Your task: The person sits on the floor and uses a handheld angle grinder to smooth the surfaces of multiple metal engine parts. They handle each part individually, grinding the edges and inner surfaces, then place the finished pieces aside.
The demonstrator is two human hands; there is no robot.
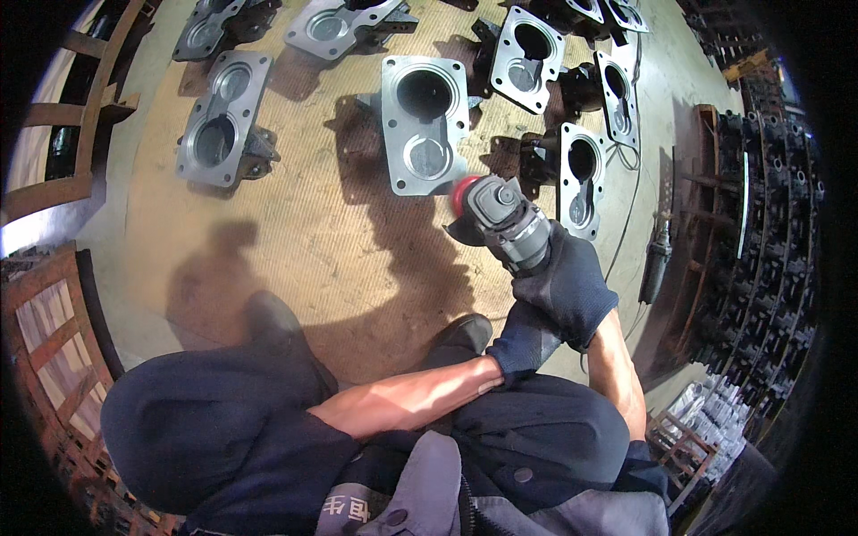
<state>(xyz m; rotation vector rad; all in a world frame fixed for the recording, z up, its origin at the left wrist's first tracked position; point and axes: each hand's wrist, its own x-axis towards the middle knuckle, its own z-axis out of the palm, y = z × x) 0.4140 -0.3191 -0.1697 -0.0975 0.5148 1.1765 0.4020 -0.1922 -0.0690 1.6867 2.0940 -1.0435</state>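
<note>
Right hand, gloved, closed round the body of an angle grinder; left hand, gloved, tucked below it at the tool's rear, fingers hidden, so its grip cannot be told. Red disc sits at the near right corner of the central casting, contact unclear. Casting stands on a tan ribbed sheet, between its side edges, toward the far one. Judgement: firm two-handed hold, light even pressure, disc clear of the bores and flat face. More castings along the sheet's far part. Beyond its right edge: second power tool, grey floor, dark racks. Left: wooden frames.
</note>
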